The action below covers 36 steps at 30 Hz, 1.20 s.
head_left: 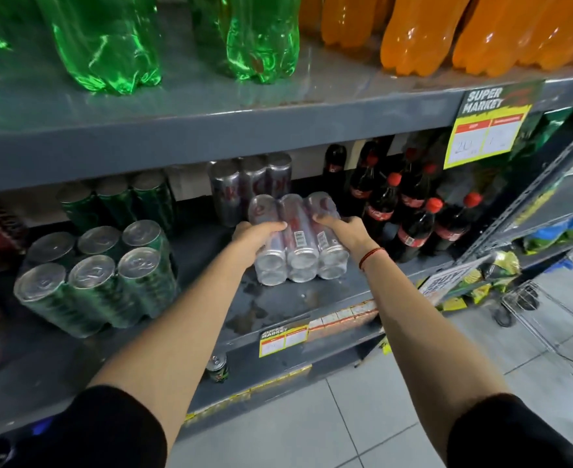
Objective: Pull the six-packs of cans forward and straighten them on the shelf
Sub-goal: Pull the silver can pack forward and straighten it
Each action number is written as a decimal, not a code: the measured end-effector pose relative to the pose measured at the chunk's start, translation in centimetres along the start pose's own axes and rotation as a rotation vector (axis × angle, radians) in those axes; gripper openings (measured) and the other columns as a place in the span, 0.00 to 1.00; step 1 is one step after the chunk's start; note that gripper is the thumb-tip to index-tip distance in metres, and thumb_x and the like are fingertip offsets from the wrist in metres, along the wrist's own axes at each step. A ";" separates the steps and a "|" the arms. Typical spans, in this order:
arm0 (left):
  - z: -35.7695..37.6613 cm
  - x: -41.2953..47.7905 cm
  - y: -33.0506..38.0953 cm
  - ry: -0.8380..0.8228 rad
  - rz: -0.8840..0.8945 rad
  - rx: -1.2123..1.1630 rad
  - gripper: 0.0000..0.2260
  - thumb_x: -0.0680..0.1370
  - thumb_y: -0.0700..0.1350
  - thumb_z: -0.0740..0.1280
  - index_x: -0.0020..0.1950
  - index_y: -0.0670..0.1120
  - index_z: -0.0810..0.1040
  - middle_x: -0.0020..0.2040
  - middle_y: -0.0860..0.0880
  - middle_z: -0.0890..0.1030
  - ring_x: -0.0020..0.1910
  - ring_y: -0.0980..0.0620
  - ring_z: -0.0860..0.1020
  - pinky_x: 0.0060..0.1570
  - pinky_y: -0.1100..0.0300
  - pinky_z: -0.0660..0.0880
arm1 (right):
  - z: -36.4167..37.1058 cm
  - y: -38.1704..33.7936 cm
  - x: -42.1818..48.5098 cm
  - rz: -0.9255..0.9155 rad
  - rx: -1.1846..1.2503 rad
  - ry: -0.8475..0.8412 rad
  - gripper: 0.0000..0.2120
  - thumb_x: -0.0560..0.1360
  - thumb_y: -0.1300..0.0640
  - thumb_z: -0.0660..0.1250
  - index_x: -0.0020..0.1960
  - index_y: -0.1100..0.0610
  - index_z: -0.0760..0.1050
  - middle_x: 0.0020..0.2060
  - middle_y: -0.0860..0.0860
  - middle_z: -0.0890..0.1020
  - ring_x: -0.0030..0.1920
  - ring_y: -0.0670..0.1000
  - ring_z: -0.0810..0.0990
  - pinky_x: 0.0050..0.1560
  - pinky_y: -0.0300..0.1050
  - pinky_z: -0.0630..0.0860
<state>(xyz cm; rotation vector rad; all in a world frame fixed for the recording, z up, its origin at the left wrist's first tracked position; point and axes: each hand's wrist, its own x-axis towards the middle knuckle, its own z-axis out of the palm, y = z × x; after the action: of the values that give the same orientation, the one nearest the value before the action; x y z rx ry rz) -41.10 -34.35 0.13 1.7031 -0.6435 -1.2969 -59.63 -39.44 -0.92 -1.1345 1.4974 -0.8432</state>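
Now, hands: left hand (258, 236) and right hand (344, 231) clasp the pack's sides.
Pack: shrink-wrapped silver six-pack (297, 241), tipped, on grey metal shelf (278, 305).

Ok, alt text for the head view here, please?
Both hands, left and right, grip a tilted silver six-pack on a grey shelf. A green six-pack stands to its left, cola bottles to its right, another silver pack behind.
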 end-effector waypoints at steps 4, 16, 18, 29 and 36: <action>-0.4 -0.2 -0.6 0.051 0.045 -0.041 0.27 0.59 0.45 0.80 0.54 0.40 0.76 0.49 0.42 0.83 0.45 0.45 0.83 0.49 0.49 0.81 | 0.0 0.2 -0.8 -0.062 0.079 -0.008 0.34 0.54 0.45 0.79 0.53 0.64 0.78 0.49 0.60 0.85 0.48 0.59 0.85 0.53 0.55 0.82; -2.7 -2.1 -6.0 0.266 0.577 0.198 0.37 0.58 0.43 0.81 0.64 0.46 0.69 0.56 0.48 0.80 0.52 0.54 0.76 0.53 0.61 0.71 | 0.7 3.0 -4.2 -0.295 -0.061 -0.032 0.30 0.61 0.62 0.80 0.59 0.60 0.71 0.56 0.56 0.80 0.57 0.57 0.79 0.60 0.53 0.76; -3.0 -2.2 -6.5 0.257 0.589 0.217 0.38 0.59 0.43 0.81 0.64 0.45 0.68 0.58 0.47 0.80 0.54 0.52 0.77 0.55 0.59 0.73 | 0.7 3.4 -4.4 -0.306 -0.070 -0.049 0.31 0.61 0.62 0.81 0.60 0.61 0.71 0.57 0.56 0.80 0.58 0.56 0.79 0.60 0.51 0.76; 1.6 -8.7 -9.2 0.353 0.580 0.074 0.27 0.74 0.38 0.67 0.72 0.44 0.62 0.69 0.42 0.64 0.65 0.48 0.70 0.64 0.61 0.67 | 0.6 -2.2 -0.2 -0.175 0.191 -0.156 0.31 0.74 0.37 0.61 0.68 0.56 0.72 0.64 0.54 0.79 0.65 0.53 0.76 0.70 0.52 0.68; 2.1 -7.8 -9.3 0.161 0.466 0.166 0.35 0.77 0.45 0.63 0.77 0.49 0.45 0.79 0.51 0.45 0.77 0.53 0.49 0.72 0.59 0.49 | 0.9 -2.0 0.3 -0.225 0.140 -0.117 0.17 0.75 0.51 0.65 0.60 0.57 0.78 0.52 0.54 0.84 0.52 0.52 0.82 0.54 0.46 0.75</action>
<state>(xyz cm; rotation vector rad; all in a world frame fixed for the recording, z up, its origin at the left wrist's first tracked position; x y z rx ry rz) -46.57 -24.26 -4.33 1.6385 -1.0029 -0.7895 -58.28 -40.26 0.67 -1.2405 1.2110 -1.0007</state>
